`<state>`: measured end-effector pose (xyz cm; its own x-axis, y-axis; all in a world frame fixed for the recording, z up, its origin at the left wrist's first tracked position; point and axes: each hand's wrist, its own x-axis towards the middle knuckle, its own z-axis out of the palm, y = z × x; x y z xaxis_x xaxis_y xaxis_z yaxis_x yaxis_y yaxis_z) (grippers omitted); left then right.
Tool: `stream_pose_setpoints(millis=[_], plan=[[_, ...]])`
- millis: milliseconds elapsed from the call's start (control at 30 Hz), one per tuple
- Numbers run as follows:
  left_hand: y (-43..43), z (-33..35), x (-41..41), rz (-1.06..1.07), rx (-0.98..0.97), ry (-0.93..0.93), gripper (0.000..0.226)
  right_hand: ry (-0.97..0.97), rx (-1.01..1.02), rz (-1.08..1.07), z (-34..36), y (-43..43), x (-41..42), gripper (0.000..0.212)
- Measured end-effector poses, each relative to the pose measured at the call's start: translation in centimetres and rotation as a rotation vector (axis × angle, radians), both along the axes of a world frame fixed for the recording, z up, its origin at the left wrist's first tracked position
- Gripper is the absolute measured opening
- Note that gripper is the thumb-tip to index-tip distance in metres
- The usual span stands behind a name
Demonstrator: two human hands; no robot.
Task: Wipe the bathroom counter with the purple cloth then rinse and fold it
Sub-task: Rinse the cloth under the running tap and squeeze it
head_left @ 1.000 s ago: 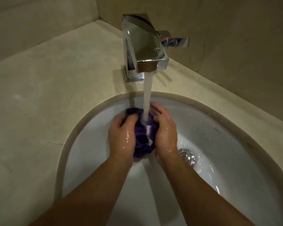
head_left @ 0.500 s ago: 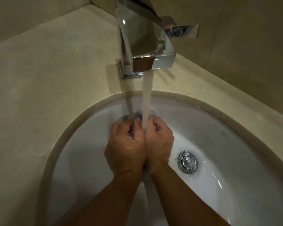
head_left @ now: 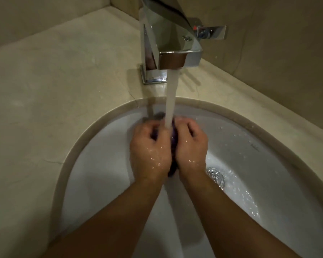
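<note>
At frame centre, the left hand (head_left: 150, 148) and right hand (head_left: 191, 146) close tightly around the bunched purple cloth (head_left: 173, 138) under the faucet (head_left: 171, 43) stream: rinsing underway, folding evidently outstanding.

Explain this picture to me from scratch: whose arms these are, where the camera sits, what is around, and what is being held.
There is no machine here. A person wears one wide-angle camera on the head, looking down at their own bare arms. The left hand and right hand are pressed together around a bunched purple cloth, mostly hidden between them. They hold it under the stream of water running from a square chrome tap. Below is a white oval sink basin with a metal drain, set into a beige stone counter.
</note>
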<state>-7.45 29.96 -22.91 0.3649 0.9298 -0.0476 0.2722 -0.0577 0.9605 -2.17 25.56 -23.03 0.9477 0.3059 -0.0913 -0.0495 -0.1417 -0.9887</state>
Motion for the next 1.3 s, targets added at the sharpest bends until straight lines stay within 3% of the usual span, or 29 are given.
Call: stream_pose_setpoints(millis=[67, 133, 267, 333, 400, 467, 567, 733, 800, 967, 1200, 1300], plan=[[0.6, 1.8, 0.2, 0.09, -0.061, -0.167, 0.029, 0.044, 0.237, 0.023, 1.3, 0.2, 0.1, 0.012], [0.7, 2.6, 0.0, 0.147, -0.152, -0.205, 0.039, 0.138, 0.318, 0.012, 1.6, 0.3, -0.3, 0.012], [-0.2, 2.3, -1.0, 0.148, -0.232, -0.102, 0.058, 0.157, 0.043, -0.099, -0.6, 0.0, -1.9, 0.024], [0.1, 1.7, -0.7, 0.189, -0.172, -0.157, 0.048, 0.045, -0.037, -0.109, -1.6, -0.3, -2.1, 0.022], [0.3, 0.6, -0.7, 0.15, -0.027, -0.126, 0.029, -0.069, -0.037, -0.063, -2.3, -0.5, -2.2, 0.005], [0.2, -1.0, -1.3, 0.01, 0.17, 0.003, 0.017, -0.234, -0.069, 0.023, -3.0, -0.8, -2.4, 0.026], [-0.1, -3.3, -2.0, -0.119, 0.331, 0.117, 0.043, -0.472, -0.2, 0.119, -4.9, -1.4, -2.2, 0.04], [-0.1, -3.9, -1.7, -0.098, 0.452, 0.143, 0.032, -0.74, -0.332, 0.078, -5.7, -1.1, -1.6, 0.026], [-0.2, -3.8, -1.4, -0.061, 0.495, 0.188, 0.03, -0.597, -0.285, 0.103, -5.0, -0.9, -1.5, 0.009], [-0.3, -3.1, -0.6, -0.039, 0.47, 0.304, 0.038, -0.443, -0.334, 0.163, -6.2, -1.7, -0.3, 0.026], [-0.4, -3.1, -0.1, -0.104, 0.393, 0.342, 0.026, -0.233, -0.292, 0.098, -3.9, -1.3, 0.2, 0.029], [-0.5, -2.7, -0.6, -0.1, 0.236, 0.231, 0.023, -0.145, -0.314, 0.086, -3.3, -1.5, 0.0, 0.03]])
